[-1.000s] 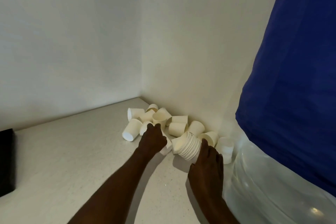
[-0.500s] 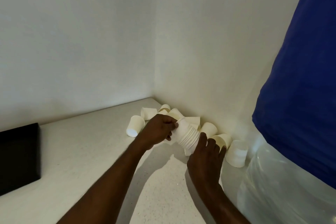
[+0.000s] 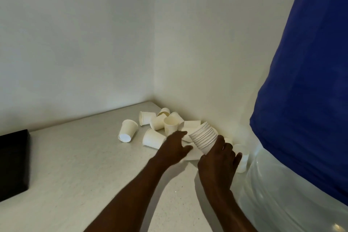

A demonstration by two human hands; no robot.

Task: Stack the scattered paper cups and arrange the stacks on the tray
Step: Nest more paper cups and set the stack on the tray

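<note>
My right hand (image 3: pixel 218 158) grips a stack of white paper cups (image 3: pixel 204 136), tilted with its rims toward the upper left, just above the counter. My left hand (image 3: pixel 174 147) is beside the stack, fingers apart, holding nothing, reaching over loose cups. Several loose white cups lie scattered in the corner: one on its side (image 3: pixel 128 131), one under my left fingers (image 3: pixel 152 138), one upright (image 3: pixel 170 125), others against the wall (image 3: pixel 146 117). Another cup (image 3: pixel 242 158) stands behind my right hand. A black tray (image 3: pixel 13 164) shows partly at the left edge.
The pale speckled counter (image 3: pixel 75 175) meets two white walls in a corner (image 3: pixel 154 98). A large clear water bottle (image 3: pixel 282 194) with a blue cover (image 3: pixel 310 100) fills the right side, close to my right hand.
My left hand let go of the stack's top and moved down-left toward the loose cups. My right hand keeps the stack. The view shifted, so more of the black tray shows.
</note>
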